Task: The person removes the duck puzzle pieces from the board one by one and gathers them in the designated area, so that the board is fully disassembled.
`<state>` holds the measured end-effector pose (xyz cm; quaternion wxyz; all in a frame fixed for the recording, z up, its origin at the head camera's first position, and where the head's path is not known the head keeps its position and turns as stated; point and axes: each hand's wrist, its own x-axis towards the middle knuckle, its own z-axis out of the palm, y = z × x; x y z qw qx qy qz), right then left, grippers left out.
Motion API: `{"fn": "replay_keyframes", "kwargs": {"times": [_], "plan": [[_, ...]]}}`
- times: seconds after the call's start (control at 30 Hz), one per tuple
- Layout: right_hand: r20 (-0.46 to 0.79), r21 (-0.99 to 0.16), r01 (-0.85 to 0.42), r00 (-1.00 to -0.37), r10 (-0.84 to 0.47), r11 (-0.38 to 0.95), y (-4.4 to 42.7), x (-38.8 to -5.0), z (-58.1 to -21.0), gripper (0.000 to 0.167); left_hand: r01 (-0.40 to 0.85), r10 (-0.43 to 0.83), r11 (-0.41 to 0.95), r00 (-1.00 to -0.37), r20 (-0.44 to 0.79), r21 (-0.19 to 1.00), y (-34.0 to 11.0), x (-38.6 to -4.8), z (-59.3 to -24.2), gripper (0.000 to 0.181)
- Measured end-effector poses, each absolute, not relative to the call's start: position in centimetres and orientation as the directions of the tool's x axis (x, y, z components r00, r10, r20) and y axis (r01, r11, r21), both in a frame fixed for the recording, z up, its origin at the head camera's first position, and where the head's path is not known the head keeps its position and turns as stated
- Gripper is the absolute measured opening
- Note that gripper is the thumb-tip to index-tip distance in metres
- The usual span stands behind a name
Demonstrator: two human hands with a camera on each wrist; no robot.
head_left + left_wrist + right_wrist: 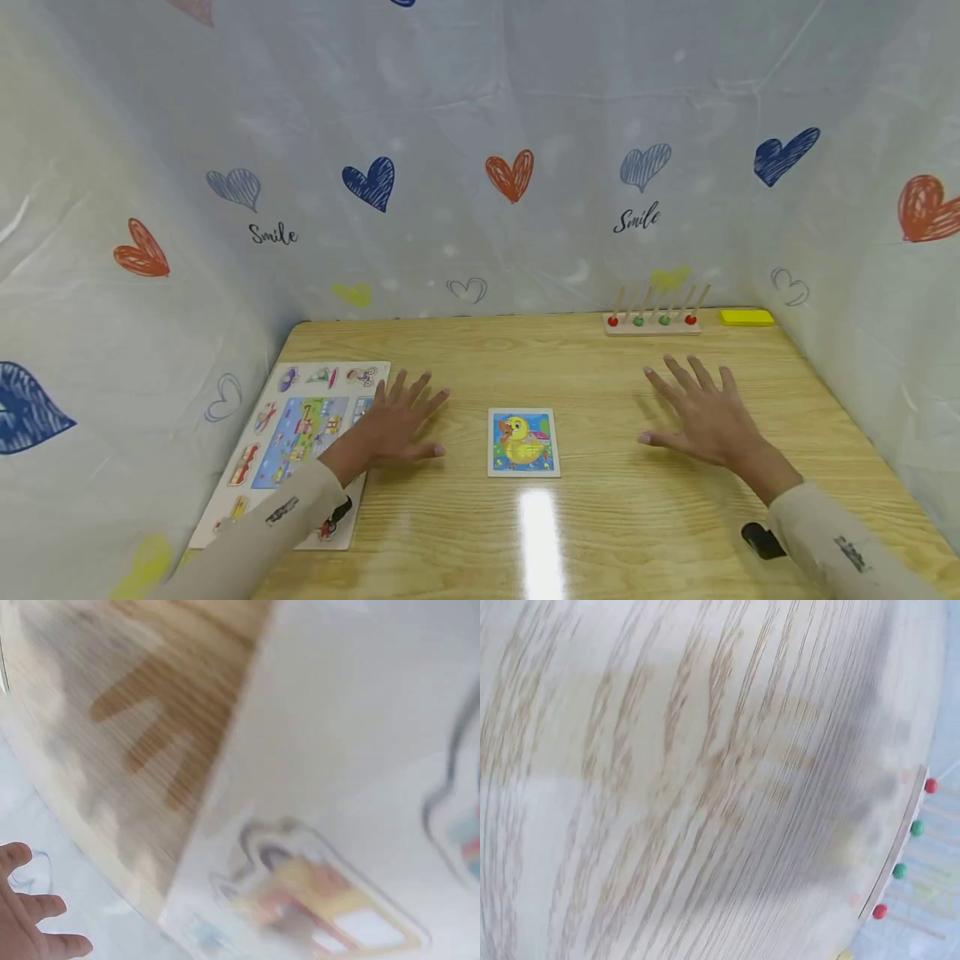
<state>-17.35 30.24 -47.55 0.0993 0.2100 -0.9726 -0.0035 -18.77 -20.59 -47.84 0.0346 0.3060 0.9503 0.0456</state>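
A square, white-bordered puzzle with a yellow duck on a blue ground (522,442) lies flat near the middle of the pale wood-grain tabletop (465,525), between a person's two hands and apart from both. The left hand (393,421) has its grip wide, with the fingers fanned toward the far edge and the thumb pointing toward the duck puzzle. It is just beside the right edge of a large white rectangular board with printed vehicle shapes around a colourful central scene (307,392). This board lies along the tabletop's left edge, partly under the beige left sleeve (258,533). The right hand (705,425) also has a wide grip, its fingers spread, near the tabletop's right edge. I cannot tell whether either hand touches the tabletop.

A pale wooden peg rack with red and green beads (651,329) stands at the far edge, toward the right. Beside it, at the far right corner, lies a bright yellow rectangular block (746,317). White cloth printed with hearts (435,108) hangs behind the far edge and along both sides.
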Motion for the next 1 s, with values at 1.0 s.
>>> {"fn": "replay_keyframes", "kwargs": {"times": [1.0], "plan": [[0.087, -0.437, -0.535, -0.825, -0.558, 0.723, 20.6, -17.2, -47.0, 0.058, 0.914, 0.914, 0.399, -0.391, -0.105, 0.072, -10.5, -13.6, -49.2, 0.081]]}}
